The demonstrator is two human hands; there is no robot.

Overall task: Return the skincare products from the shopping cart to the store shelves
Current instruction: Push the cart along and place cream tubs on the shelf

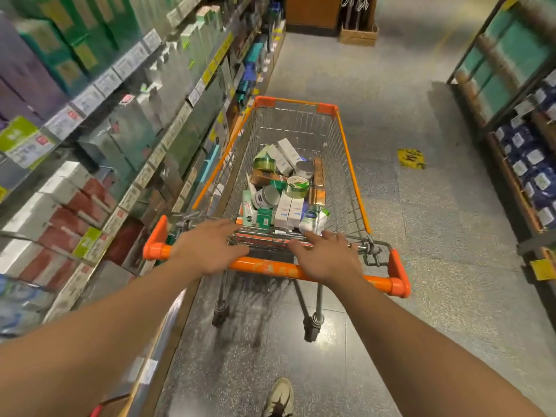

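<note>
Your left hand (207, 248) and right hand (326, 257) rest, grip relaxed, on the cart handle (264, 267); skincare products (285, 194) lie at twelve o'clock.

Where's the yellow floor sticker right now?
In the head view, the yellow sticker lies on the floor right of the cart, between it and the right-hand shelves.

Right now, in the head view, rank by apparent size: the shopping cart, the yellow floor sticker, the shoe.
1. Shopping cart, by far the largest.
2. Shoe and yellow floor sticker look alike; the shoe is nearer the camera and cut off, so no ranking.
</note>
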